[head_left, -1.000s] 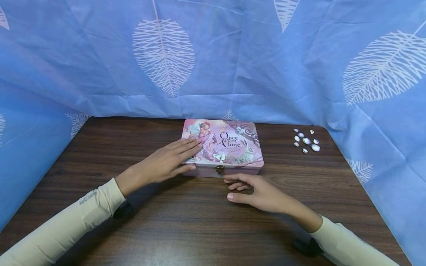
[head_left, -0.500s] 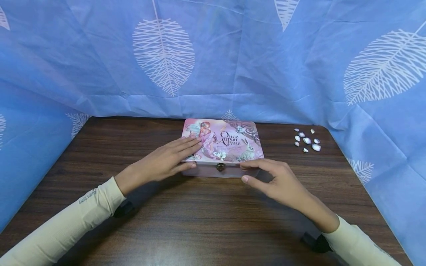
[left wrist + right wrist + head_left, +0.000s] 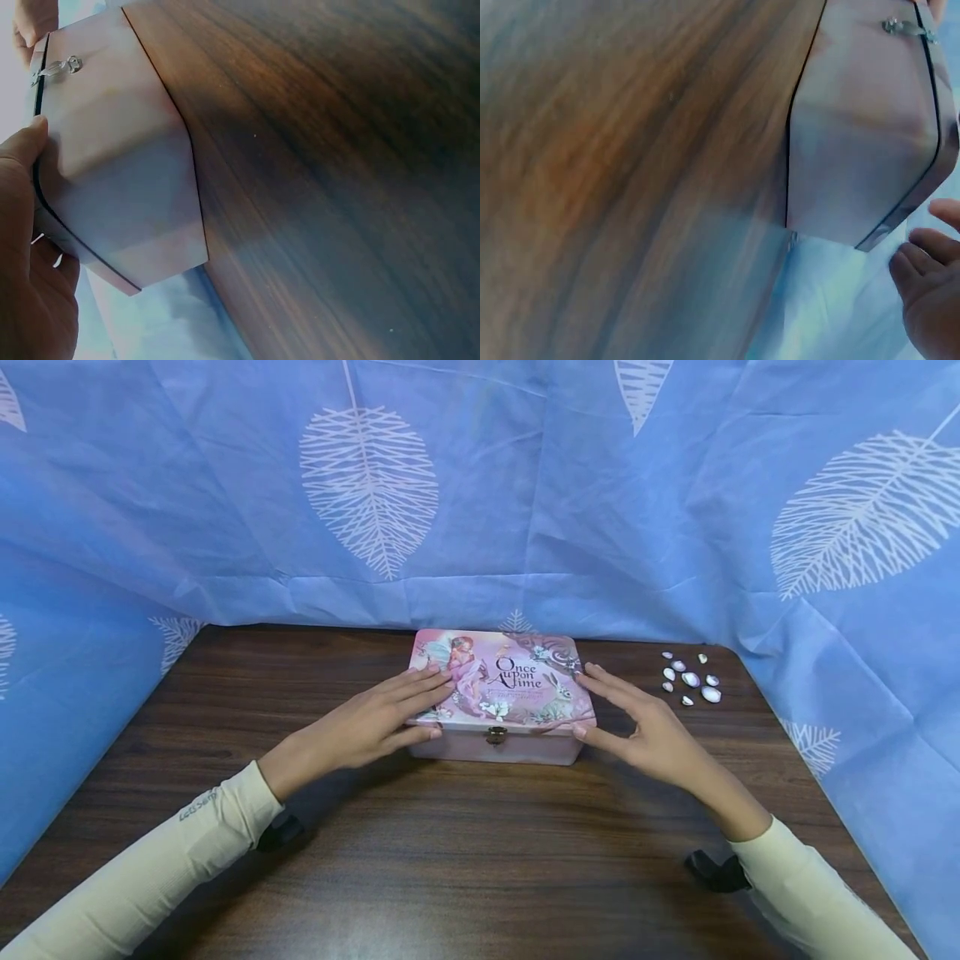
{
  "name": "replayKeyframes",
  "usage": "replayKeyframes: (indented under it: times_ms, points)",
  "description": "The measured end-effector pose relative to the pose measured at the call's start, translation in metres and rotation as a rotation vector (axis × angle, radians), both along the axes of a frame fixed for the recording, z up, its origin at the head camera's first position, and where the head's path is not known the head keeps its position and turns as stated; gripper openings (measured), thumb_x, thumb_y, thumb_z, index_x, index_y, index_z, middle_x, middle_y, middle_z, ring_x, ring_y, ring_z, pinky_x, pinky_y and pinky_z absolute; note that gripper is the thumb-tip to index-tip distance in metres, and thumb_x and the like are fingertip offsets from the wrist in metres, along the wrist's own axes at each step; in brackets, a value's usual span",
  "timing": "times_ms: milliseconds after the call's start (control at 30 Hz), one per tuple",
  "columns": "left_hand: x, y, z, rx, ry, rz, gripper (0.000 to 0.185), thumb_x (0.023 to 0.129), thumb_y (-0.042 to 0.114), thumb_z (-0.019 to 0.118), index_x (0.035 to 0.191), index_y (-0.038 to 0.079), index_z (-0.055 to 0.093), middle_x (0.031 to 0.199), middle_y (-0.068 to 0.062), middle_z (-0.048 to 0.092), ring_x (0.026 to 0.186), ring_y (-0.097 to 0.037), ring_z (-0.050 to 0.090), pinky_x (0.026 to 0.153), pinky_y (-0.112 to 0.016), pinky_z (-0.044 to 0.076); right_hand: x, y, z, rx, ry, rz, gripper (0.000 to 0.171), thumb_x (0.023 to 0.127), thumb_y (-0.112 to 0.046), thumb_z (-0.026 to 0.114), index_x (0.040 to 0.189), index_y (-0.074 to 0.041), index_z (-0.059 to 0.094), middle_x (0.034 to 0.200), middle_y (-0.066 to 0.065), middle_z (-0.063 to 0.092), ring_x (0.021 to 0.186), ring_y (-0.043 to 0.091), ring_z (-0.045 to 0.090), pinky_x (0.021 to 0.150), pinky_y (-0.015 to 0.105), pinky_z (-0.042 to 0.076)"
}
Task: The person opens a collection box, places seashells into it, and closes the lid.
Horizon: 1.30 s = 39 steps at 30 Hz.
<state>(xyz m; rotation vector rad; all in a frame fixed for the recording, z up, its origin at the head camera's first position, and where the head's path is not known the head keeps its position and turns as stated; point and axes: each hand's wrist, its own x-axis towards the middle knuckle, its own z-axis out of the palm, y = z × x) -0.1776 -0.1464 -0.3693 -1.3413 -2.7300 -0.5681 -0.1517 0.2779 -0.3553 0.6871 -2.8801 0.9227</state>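
A pink tin box (image 3: 491, 747) with a fairy picture and the words "Once Upon a Time" on its lid (image 3: 517, 685) stands at the table's far edge, lid down. A small metal latch (image 3: 496, 736) sits mid-front, seen also as a silvery clasp (image 3: 64, 67) in the left wrist view. My left hand (image 3: 363, 722) lies over the lid's left end with straight fingers, thumb at the front edge. At the right end my right hand (image 3: 656, 731) has its fingers spread, fingertips at the lid's side edge and thumb by the front right corner.
Several small white seashells (image 3: 690, 679) lie on the dark wooden table (image 3: 450, 860), right of the box. A blue curtain (image 3: 600, 510) with white leaf prints hangs behind and along both sides of the table.
My right hand has moved from in front of the latch, rightward and away from me, to the lid's right end. The left hand stays where it was on the lid.
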Motion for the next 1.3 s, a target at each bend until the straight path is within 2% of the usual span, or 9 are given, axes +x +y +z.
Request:
replayKeyframes:
  times_ms: [200,533,667,800,933,1067,1167,1233,1300]
  points:
    - [0.002,-0.002,0.000,0.083,-0.030,0.037,0.067,0.114,0.032,0.069,0.174,0.015,0.045,0.183,-0.008,0.039,0.173,-0.035,0.032,0.140,-0.060,0.027,-0.003,0.005,-0.002,0.009,-0.071,-0.012,0.082,0.106,-0.040,0.081,0.176,-0.024,0.042,0.184,0.008,0.037,0.167,0.047,0.038,0.128,0.077,0.038]
    - [0.000,-0.002,0.004,0.270,-0.021,0.046,0.062,0.109,0.020,0.077,0.166,0.011,0.057,0.176,-0.012,0.051,0.167,-0.037,0.043,0.136,-0.064,0.035,-0.005,0.007,-0.006,-0.098,0.003,0.032,0.075,0.107,-0.027,0.079,0.174,-0.020,0.046,0.182,0.010,0.041,0.166,0.047,0.041,0.129,0.075,0.038]
    - [-0.002,-0.001,0.008,0.331,-0.024,0.065,0.060,0.107,0.019,0.079,0.163,0.010,0.062,0.171,-0.014,0.057,0.163,-0.038,0.049,0.134,-0.065,0.038,-0.005,0.009,-0.006,-0.123,0.070,0.058,0.073,0.107,-0.019,0.080,0.172,-0.017,0.048,0.180,0.008,0.044,0.164,0.042,0.045,0.135,0.043,0.042]
    - [-0.003,-0.001,0.011,0.396,-0.031,0.095,0.056,0.104,0.020,0.083,0.158,0.013,0.068,0.164,-0.014,0.065,0.159,-0.039,0.055,0.131,-0.066,0.042,-0.009,0.010,-0.006,-0.155,0.148,0.090,0.070,0.106,-0.012,0.080,0.170,-0.014,0.052,0.176,0.010,0.049,0.162,0.018,0.047,0.124,0.006,0.033]
    - [-0.007,0.001,0.012,0.488,0.005,0.073,0.053,0.099,0.010,0.086,0.151,0.010,0.074,0.154,-0.015,0.072,0.151,-0.040,0.063,0.128,-0.065,0.046,-0.014,0.010,-0.006,-0.181,0.195,0.112,0.067,0.105,-0.008,0.078,0.168,-0.012,0.055,0.172,0.013,0.054,0.156,-0.004,0.044,0.123,0.004,0.033]
    - [-0.008,0.003,0.013,0.569,0.046,0.061,0.050,0.094,0.003,0.088,0.143,0.007,0.078,0.145,-0.014,0.078,0.145,-0.039,0.068,0.125,-0.060,0.051,-0.018,0.010,-0.005,-0.181,0.211,0.093,0.061,0.109,-0.012,0.074,0.167,-0.013,0.057,0.170,0.010,0.058,0.152,-0.009,0.045,0.122,0.005,0.035]
    - [-0.009,0.003,0.016,0.613,0.052,0.076,0.047,0.092,0.001,0.089,0.138,0.008,0.081,0.140,-0.012,0.081,0.143,-0.039,0.070,0.123,-0.056,0.053,-0.019,0.008,-0.003,-0.216,0.236,0.083,0.056,0.110,-0.010,0.072,0.165,-0.012,0.059,0.163,0.011,0.065,0.106,-0.010,0.068,0.105,0.005,0.044]
    - [-0.010,0.003,0.018,0.631,0.042,0.087,0.045,0.092,0.001,0.089,0.136,0.009,0.083,0.140,-0.012,0.081,0.143,-0.039,0.070,0.123,-0.055,0.053,-0.021,0.007,-0.002,-0.250,0.252,0.076,0.054,0.110,-0.009,0.073,0.163,-0.011,0.062,0.134,0.010,0.081,0.072,-0.008,0.052,0.086,0.011,0.047]
    - [-0.011,0.002,0.019,0.644,0.027,0.095,0.044,0.093,0.000,0.089,0.135,0.009,0.083,0.139,-0.012,0.081,0.144,-0.039,0.069,0.124,-0.051,0.053,-0.021,0.006,0.000,-0.270,0.257,0.062,0.052,0.109,-0.009,0.073,0.161,-0.012,0.064,0.095,0.006,0.076,0.059,-0.003,0.028,0.068,0.019,0.041]
